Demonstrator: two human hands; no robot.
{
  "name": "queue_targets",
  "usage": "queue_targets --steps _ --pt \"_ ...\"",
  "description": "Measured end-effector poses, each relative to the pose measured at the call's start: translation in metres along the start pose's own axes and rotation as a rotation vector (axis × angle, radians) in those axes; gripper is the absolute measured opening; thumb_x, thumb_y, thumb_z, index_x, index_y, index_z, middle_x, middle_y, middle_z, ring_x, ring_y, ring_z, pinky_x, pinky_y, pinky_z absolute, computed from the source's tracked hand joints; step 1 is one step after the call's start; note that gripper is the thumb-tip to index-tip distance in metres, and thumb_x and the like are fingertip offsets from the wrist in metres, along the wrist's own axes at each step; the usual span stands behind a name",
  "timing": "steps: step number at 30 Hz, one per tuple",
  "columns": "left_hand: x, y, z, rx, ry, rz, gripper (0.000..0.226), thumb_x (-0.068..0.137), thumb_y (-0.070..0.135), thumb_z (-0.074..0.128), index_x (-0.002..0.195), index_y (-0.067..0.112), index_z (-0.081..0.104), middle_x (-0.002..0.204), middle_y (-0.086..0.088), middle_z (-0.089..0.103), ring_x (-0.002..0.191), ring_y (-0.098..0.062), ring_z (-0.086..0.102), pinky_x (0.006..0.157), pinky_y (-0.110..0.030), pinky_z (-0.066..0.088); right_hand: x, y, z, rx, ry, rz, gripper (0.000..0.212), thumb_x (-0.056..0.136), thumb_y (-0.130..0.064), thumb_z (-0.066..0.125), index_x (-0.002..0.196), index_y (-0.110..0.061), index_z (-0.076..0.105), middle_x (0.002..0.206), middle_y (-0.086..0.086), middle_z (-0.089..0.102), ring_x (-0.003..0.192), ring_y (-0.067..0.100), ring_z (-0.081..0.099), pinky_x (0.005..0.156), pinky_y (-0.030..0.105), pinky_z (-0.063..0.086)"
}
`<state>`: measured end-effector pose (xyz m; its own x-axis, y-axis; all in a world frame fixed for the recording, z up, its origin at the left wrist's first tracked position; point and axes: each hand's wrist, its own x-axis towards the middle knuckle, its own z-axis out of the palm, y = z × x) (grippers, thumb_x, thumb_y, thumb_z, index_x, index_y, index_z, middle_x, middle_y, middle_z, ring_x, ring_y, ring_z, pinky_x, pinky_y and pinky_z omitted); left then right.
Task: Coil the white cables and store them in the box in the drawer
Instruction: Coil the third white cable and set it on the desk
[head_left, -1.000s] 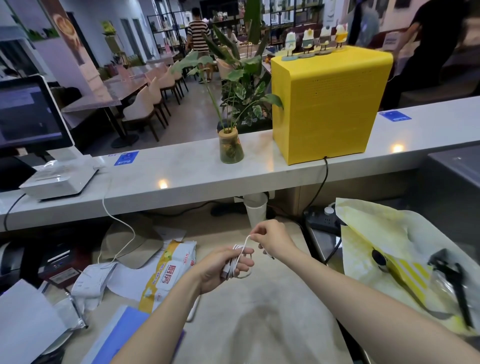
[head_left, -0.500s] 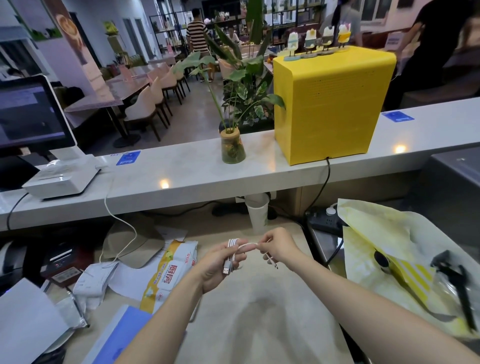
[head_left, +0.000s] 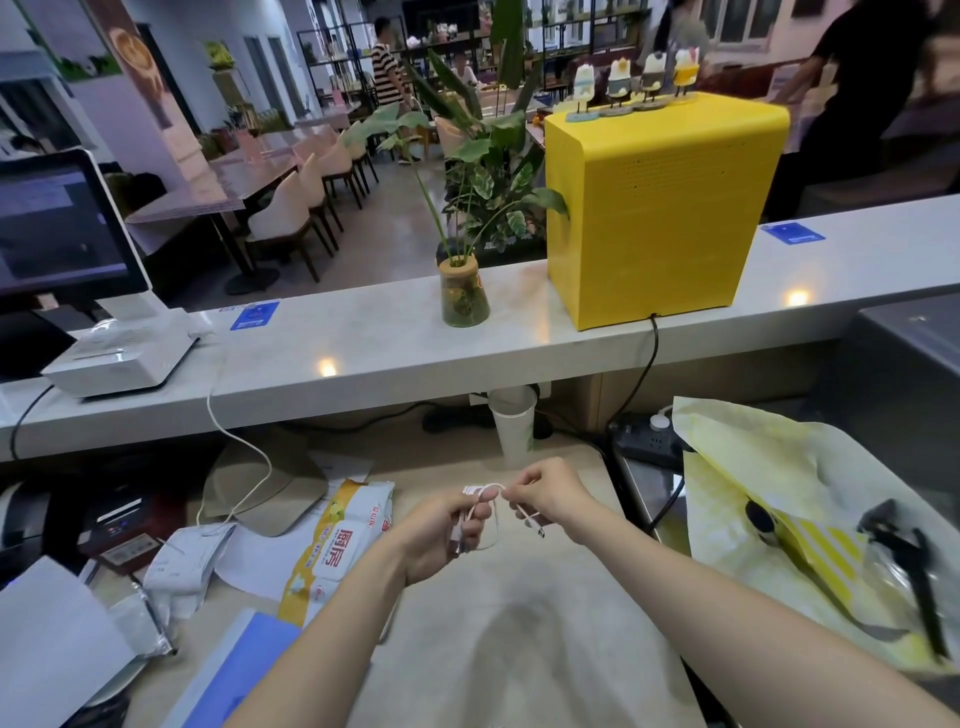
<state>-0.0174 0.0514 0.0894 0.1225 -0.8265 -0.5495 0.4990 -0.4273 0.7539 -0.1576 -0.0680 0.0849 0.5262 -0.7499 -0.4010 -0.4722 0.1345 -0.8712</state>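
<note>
A short white cable (head_left: 485, 503) is bunched into loops above the beige desk (head_left: 519, 649). My left hand (head_left: 447, 530) grips the bundle of loops, with a connector sticking out below its fingers. My right hand (head_left: 545, 493) pinches the cable's free end, whose plug hangs just under it. The two hands are close together, a small loop arching between them. A second white cable (head_left: 236, 441) trails from the upper counter down to the papers at the left. No drawer or box is in view.
A white paper cup (head_left: 514, 431) stands just beyond my hands. A packet of wipes (head_left: 337, 545), papers and a blue folder (head_left: 228, 670) lie to the left. A yellow bag (head_left: 805, 519) with black tools and a power strip (head_left: 649, 441) sit to the right.
My right hand has come down and closer to my left hand, bringing the cable's end over the bundle. The loop between the hands has grown shorter.
</note>
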Motion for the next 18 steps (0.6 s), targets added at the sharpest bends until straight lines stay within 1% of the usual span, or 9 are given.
queue_targets --steps 3,4,6,8,10,12,15,18 --pt "0.001 -0.001 0.000 -0.162 -0.031 -0.055 0.020 0.097 0.006 0.035 0.100 0.011 0.054 0.065 0.006 0.028 0.048 -0.009 0.019 0.047 -0.020 0.022 -0.007 0.005 0.005 0.083 -0.109 0.027 0.006 0.081 -0.005 0.071 0.076 -0.004 0.069 0.066 0.015 0.065 0.052 0.020 0.059 0.051 0.023 0.048" --pt "0.002 -0.001 0.000 -0.221 -0.046 -0.068 0.019 0.095 0.006 0.033 0.097 0.011 0.052 0.063 0.006 0.025 0.047 -0.009 0.015 0.046 -0.020 0.020 -0.008 0.008 0.006 0.103 -0.134 0.028 0.006 0.080 -0.004 0.070 0.074 -0.006 0.068 0.065 0.014 0.063 0.051 0.019 0.056 0.050 0.021 0.045" --pt "0.003 -0.002 0.000 -0.316 -0.081 -0.082 0.017 0.094 0.008 0.033 0.090 0.011 0.049 0.057 0.007 0.024 0.045 -0.008 0.011 0.042 -0.020 0.018 -0.010 0.012 0.008 0.151 -0.162 0.032 0.007 0.080 -0.007 0.072 0.074 -0.008 0.068 0.062 0.010 0.060 0.051 0.017 0.050 0.049 0.019 0.038" --pt "0.005 -0.002 -0.001 -0.324 -0.072 -0.065 0.019 0.101 0.014 0.037 0.086 0.012 0.049 0.054 0.009 0.022 0.044 -0.007 0.010 0.039 -0.019 0.016 -0.010 0.014 0.011 0.236 -0.180 0.042 0.007 0.082 -0.010 0.075 0.079 -0.006 0.070 0.065 0.011 0.060 0.053 0.016 0.049 0.050 0.022 0.035" --pt "0.007 -0.004 -0.003 -0.309 -0.026 -0.036 0.028 0.107 0.024 0.039 0.084 0.012 0.050 0.052 0.009 0.023 0.044 -0.006 0.009 0.037 -0.018 0.015 -0.010 0.015 0.014 0.337 -0.203 0.059 0.006 0.086 -0.009 0.074 0.083 -0.004 0.072 0.070 0.011 0.063 0.055 0.016 0.055 0.051 0.023 0.042" --pt "0.009 -0.004 -0.003 -0.302 0.005 -0.004 0.031 0.108 0.028 0.040 0.084 0.013 0.051 0.051 0.009 0.024 0.045 -0.006 0.009 0.036 -0.017 0.017 -0.011 0.014 0.016 0.402 -0.208 0.068 0.006 0.089 -0.006 0.071 0.084 -0.004 0.074 0.069 0.008 0.066 0.052 0.012 0.058 0.050 0.021 0.047" --pt "0.009 -0.004 -0.001 -0.312 0.025 0.022 0.033 0.109 0.030 0.037 0.084 0.013 0.050 0.052 0.009 0.024 0.046 -0.006 0.009 0.036 -0.017 0.017 -0.011 0.013 0.019 0.406 -0.175 0.046 0.007 0.090 -0.007 0.070 0.088 -0.003 0.075 0.068 0.007 0.066 0.049 0.010 0.055 0.048 0.020 0.045" --pt "0.008 -0.002 0.002 -0.361 0.037 0.042 0.034 0.109 0.030 0.035 0.082 0.013 0.049 0.053 0.009 0.021 0.048 -0.007 0.007 0.037 -0.017 0.015 -0.011 0.014 0.021 0.456 -0.186 0.035 0.017 0.090 -0.011 0.070 0.098 0.004 0.075 0.073 0.010 0.065 0.054 0.013 0.053 0.052 0.021 0.044"
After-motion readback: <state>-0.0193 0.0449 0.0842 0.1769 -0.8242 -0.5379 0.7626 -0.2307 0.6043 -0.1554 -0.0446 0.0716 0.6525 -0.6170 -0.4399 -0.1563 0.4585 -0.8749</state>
